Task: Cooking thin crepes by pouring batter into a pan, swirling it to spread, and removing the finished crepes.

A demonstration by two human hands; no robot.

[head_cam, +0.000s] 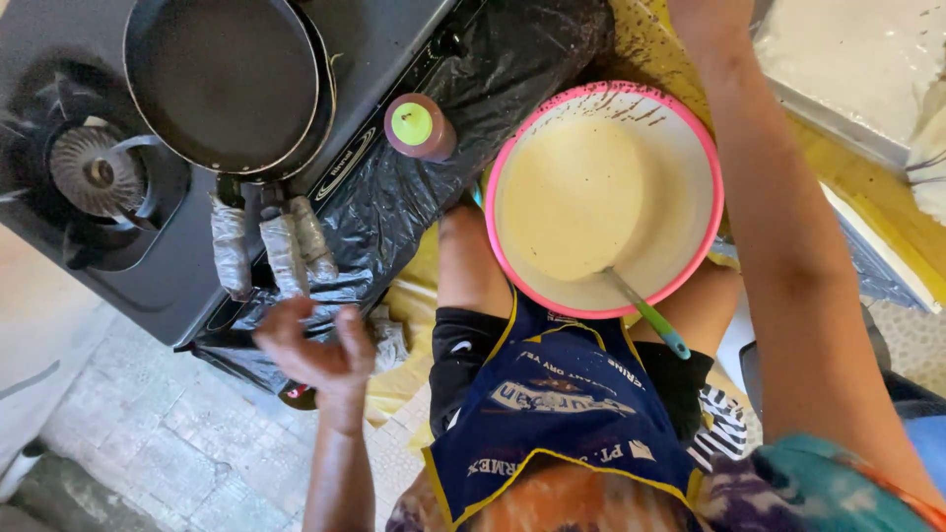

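Observation:
My left hand (317,347) hovers with fingers apart and nothing in it, just below the wrapped handles (266,251) of a black frying pan (229,84). The pan sits on a dark gas stove (148,281). My right forearm (788,246) stretches up past a pink-rimmed bowl (706,148) of pale yellow batter; the hand itself is beyond the top edge of the frame. A spoon with a green and blue handle (658,325) leans in the bowl, which rests over my knees. A dark bottle with a green cap (418,126) stands between pan and bowl.
An uncovered burner (94,172) is left of the pan. Black plastic sheeting (493,69) drapes the stove's right side over a yellow cloth (409,296). A metal tray of white material (847,59) lies at the top right. Tiled floor (168,433) shows at the lower left.

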